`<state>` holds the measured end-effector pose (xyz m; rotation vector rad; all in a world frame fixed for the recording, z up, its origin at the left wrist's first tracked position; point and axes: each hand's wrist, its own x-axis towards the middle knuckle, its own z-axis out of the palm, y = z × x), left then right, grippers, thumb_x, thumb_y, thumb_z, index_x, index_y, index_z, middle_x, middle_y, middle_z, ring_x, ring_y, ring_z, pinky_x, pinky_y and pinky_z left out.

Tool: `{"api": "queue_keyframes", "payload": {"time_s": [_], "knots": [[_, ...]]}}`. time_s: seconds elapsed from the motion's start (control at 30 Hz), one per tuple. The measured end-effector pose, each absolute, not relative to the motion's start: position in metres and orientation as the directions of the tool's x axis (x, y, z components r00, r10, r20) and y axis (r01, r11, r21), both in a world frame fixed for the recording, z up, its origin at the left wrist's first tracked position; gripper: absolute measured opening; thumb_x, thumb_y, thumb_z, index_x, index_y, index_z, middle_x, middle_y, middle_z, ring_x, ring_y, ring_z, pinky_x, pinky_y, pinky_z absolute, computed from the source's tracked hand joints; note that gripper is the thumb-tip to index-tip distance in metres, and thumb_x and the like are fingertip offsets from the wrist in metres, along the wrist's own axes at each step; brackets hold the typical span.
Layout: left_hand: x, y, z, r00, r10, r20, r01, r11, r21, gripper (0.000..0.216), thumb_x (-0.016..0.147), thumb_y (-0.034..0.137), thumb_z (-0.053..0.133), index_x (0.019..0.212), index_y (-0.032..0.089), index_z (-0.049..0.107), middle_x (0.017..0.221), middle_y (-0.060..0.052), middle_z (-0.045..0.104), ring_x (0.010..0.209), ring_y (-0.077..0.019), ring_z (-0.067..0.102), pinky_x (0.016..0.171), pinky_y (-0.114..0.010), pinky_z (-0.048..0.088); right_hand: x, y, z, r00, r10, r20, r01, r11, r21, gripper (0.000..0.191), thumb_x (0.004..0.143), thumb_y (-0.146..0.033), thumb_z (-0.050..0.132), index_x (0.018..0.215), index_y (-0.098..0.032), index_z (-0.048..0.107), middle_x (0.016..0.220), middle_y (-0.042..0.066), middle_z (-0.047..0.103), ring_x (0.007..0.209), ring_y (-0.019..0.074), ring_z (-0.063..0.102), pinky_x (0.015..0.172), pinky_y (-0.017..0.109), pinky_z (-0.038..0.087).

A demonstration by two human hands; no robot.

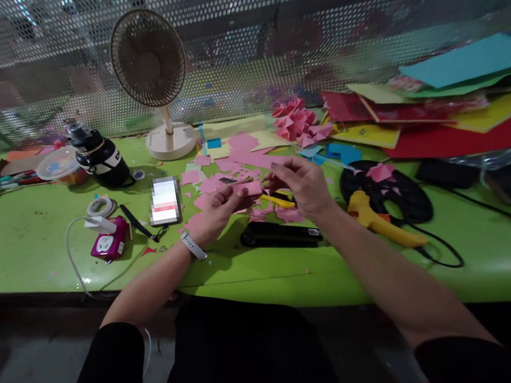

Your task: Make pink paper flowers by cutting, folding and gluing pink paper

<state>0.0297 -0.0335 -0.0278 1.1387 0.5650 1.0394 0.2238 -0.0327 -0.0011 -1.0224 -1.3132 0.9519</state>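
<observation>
My left hand (223, 210) pinches a small folded piece of pink paper (251, 188) between thumb and fingers above the table. To its right, my right hand (302, 185) is held close by with its fingers bent together; whatever may be between the fingertips is hidden. Under and around both hands lie pink paper scraps (215, 184). A yellow utility knife (277, 200) rests among them, just below the space between the hands. Closer to the table edge lies a black stapler-like tool (280, 236), its kind not clear.
A yellow glue gun (381, 223) lies on a black ring-shaped pad (418, 197) at right. Behind stand a fan (171, 141), a black bottle (100, 157) and a heap of pink folded paper (295, 121). A phone (163, 200), purple power adapter (109, 241) and coloured sheets (473, 60) lie around.
</observation>
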Motion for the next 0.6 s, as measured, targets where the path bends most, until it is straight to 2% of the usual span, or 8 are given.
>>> {"api": "queue_keyframes", "payload": {"time_s": [0.13, 0.2, 0.3, 0.43, 0.6], "knots": [[0.027, -0.036, -0.023, 0.432, 0.889, 0.155, -0.298, -0.022, 0.954, 0.064, 0.086, 0.034, 0.073, 0.143, 0.021, 0.046, 0.088, -0.003, 0.073, 0.086, -0.0157, 0.073, 0.089, -0.036, 0.058, 0.228, -0.036, 0.002, -0.217, 0.962, 0.166, 0.223, 0.215, -0.951, 0.059, 0.087, -0.071, 0.054, 0.057, -0.021, 0.055, 0.051, 0.0, 0.055, 0.047, 0.0121, 0.051, 0.049, 0.028, 0.04], [0.027, -0.038, -0.02, 0.449, 0.878, 0.164, -0.276, -0.039, 0.96, 0.07, 0.087, 0.034, 0.072, 0.147, 0.02, 0.04, 0.083, -0.002, 0.072, 0.084, -0.0162, 0.073, 0.086, -0.035, 0.059, 0.226, -0.037, 0.0, -0.283, 0.944, 0.171, 0.314, 0.259, -0.913, 0.058, 0.087, -0.07, 0.055, 0.056, -0.021, 0.052, 0.05, -0.002, 0.051, 0.048, 0.0118, 0.047, 0.05, 0.028, 0.037], [0.028, -0.04, -0.019, 0.46, 0.868, 0.187, -0.255, -0.073, 0.964, 0.069, 0.088, 0.034, 0.071, 0.147, 0.02, 0.038, 0.083, -0.002, 0.071, 0.082, -0.0164, 0.073, 0.084, -0.034, 0.058, 0.223, -0.037, -0.006, -0.284, 0.922, 0.264, 0.382, 0.361, -0.851, 0.052, 0.084, -0.065, 0.064, 0.058, -0.021, 0.051, 0.052, -0.004, 0.045, 0.052, 0.0119, 0.042, 0.051, 0.028, 0.034], [0.028, -0.039, -0.019, 0.467, 0.86, 0.204, -0.229, -0.104, 0.968, 0.064, 0.088, 0.036, 0.069, 0.144, 0.02, 0.04, 0.081, -0.002, 0.071, 0.08, -0.0159, 0.072, 0.082, -0.034, 0.057, 0.222, -0.037, -0.006, -0.31, 0.898, 0.312, 0.34, 0.411, -0.846, 0.047, 0.085, -0.06, 0.064, 0.061, -0.021, 0.051, 0.055, -0.004, 0.045, 0.054, 0.012, 0.042, 0.053, 0.028, 0.035], [0.025, -0.034, -0.017, 0.424, 0.882, 0.209, -0.225, -0.121, 0.967, 0.058, 0.081, 0.037, 0.076, 0.128, 0.016, 0.049, 0.079, -0.002, 0.071, 0.076, -0.0146, 0.071, 0.069, -0.027, 0.053, 0.226, -0.039, 0.003, -0.322, 0.921, 0.218, 0.207, 0.293, -0.933, 0.049, 0.08, -0.063, 0.068, 0.061, -0.022, 0.05, 0.051, -0.006, 0.043, 0.045, 0.0095, 0.039, 0.044, 0.026, 0.034]]}}
